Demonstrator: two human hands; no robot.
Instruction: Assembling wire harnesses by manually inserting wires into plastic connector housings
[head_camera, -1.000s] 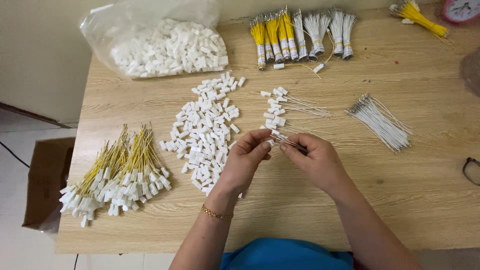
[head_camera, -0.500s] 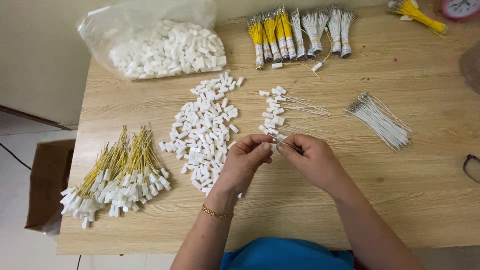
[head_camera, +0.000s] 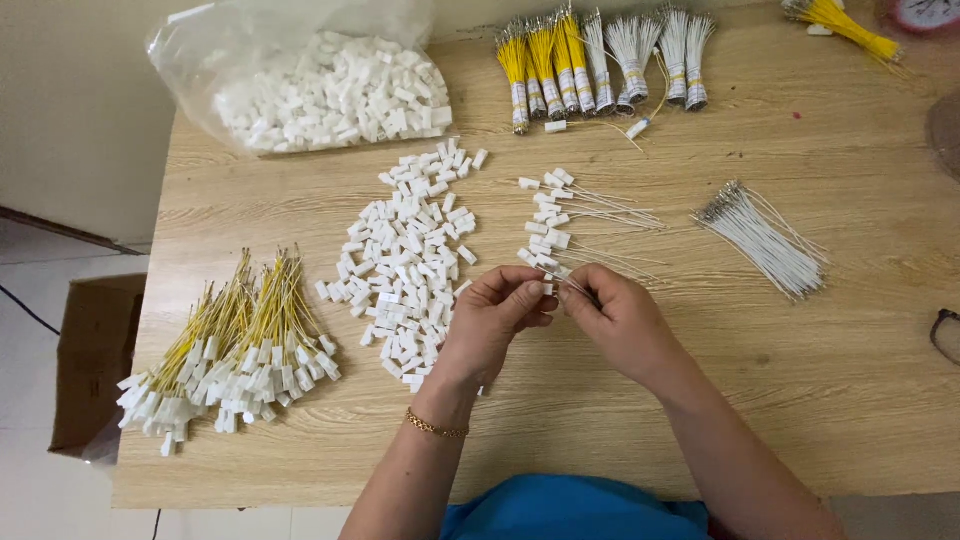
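My left hand (head_camera: 497, 318) and my right hand (head_camera: 612, 318) meet at the middle of the wooden table (head_camera: 820, 400). The fingertips of both pinch a small white plastic connector with a thin white wire (head_camera: 556, 279) between them. Just beyond the hands lies a row of white wires fitted with connectors (head_camera: 560, 222). Left of my left hand spreads a heap of loose white connectors (head_camera: 405, 262). A bundle of bare white wires (head_camera: 762, 238) lies to the right.
A clear bag of white connectors (head_camera: 320, 90) sits at the back left. Banded yellow and white wire bundles (head_camera: 600, 55) lie at the back. Yellow wires with connectors (head_camera: 235, 355) are piled at the front left. A cardboard box (head_camera: 85, 360) stands on the floor.
Both hands have stayed together at the same spot; the fingers have shifted slightly on the connector and wire.
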